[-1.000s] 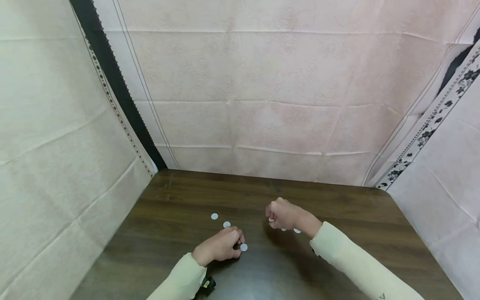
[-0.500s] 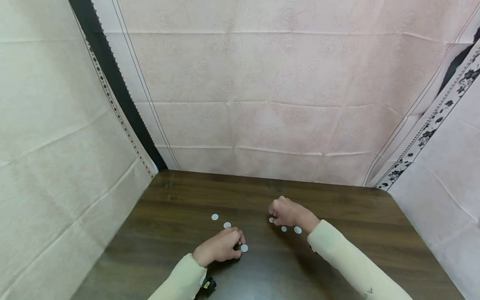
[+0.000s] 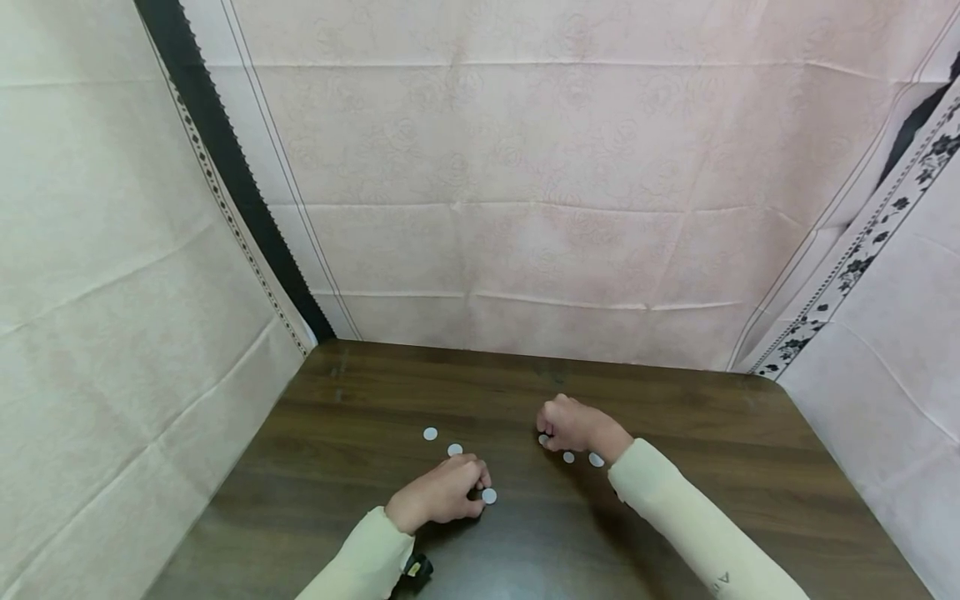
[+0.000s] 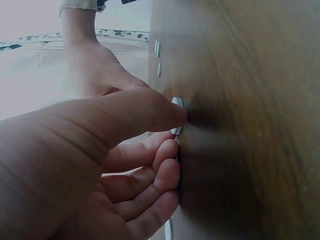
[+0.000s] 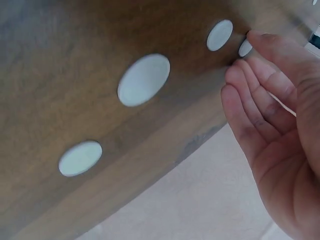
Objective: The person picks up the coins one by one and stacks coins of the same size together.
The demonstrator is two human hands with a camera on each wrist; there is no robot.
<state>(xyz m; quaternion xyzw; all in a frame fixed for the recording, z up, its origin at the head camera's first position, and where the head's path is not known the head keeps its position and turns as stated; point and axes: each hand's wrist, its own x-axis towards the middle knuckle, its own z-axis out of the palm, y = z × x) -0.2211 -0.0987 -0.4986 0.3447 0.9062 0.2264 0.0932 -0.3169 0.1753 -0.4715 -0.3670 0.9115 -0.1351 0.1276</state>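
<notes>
In the head view several small white discs lie on the brown wooden table [image 3: 337, 483]. My left hand [image 3: 438, 492] rests low on it at centre left, thumb and curled fingers around one white disc [image 3: 490, 496]. The thumb tip overlaps that disc [image 4: 177, 101] in the left wrist view, with the other fingertips down at the table. Farther back and to the right, my right hand [image 3: 577, 425] has its thumb and bent fingers at another disc [image 3: 543, 439]. Its thumb partly covers this disc [image 5: 244, 48] in the right wrist view.
Two discs, a nearer one [image 3: 455, 450] and a farther one [image 3: 431, 433], lie beyond my left hand. Another pair, one disc [image 3: 568, 457] and a second [image 3: 596, 459], sits by my right wrist. Pale cloth [image 3: 487, 250] hangs behind the table and on both sides.
My right hand has shifted slightly, uncovering more of the discs beside it, and its forearm has swung left. My left hand stays in place at its disc.
</notes>
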